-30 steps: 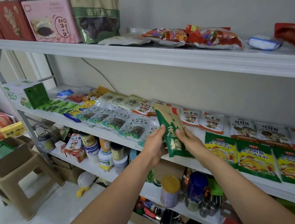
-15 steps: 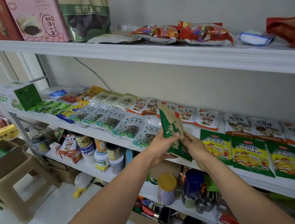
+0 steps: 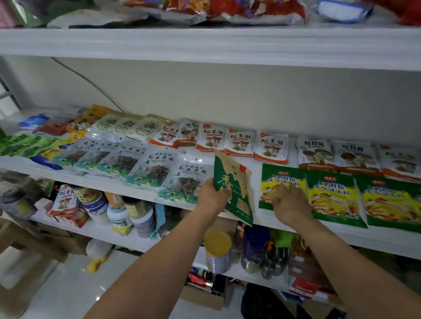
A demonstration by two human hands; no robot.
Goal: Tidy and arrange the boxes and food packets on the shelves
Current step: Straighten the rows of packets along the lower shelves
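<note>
Gripping a green and tan packet [image 3: 235,196] by its left edge, the left hand [image 3: 212,195] had its fingers curled round the pack. The packet stood nearly upright, tilted a little, over the near edge of the middle shelf [image 3: 269,217], with its lower corner hanging below that edge. It sat between the white and teal packets [image 3: 152,169] on the left and the row of yellow and green packets [image 3: 333,197] on the right. The right hand [image 3: 290,202] held nothing, its fingers loosely spread over the lower left part of the leftmost yellow and green packet. Blur hid whether it touched. Farther back on the same shelf lay a row of white mushroom packets with orange trim [image 3: 239,142]. On the top shelf [image 3: 217,49] lay crinkled red snack bags [image 3: 237,2]. Below, on the lower shelf, a can with a yellow lid [image 3: 218,251] stood among jars.
</note>
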